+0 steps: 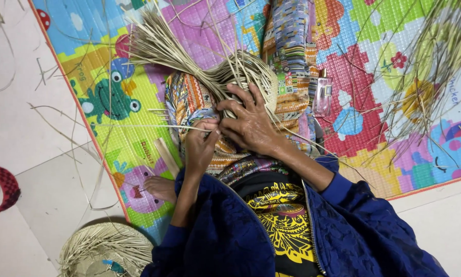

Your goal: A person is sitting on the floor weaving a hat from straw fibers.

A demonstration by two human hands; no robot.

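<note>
A half-woven straw basket (251,77) lies on my lap over a patterned cloth (189,102). Its loose strands (158,43) are gathered at the middle and fan out toward the upper left. My right hand (251,123) is spread flat over the basket's woven side and presses on it. Just left of it, my left hand (199,146) pinches a thin straw strip (138,125) at the basket's edge. The strip runs out horizontally to the left. Both my sleeves are dark blue.
I sit on a colourful play mat (374,61) on a pale tiled floor (30,123). A small clear bottle (323,95) lies right of the basket. Loose straw (430,56) is piled at the upper right. A finished woven piece (104,251) and a red woven item (2,187) lie at the left.
</note>
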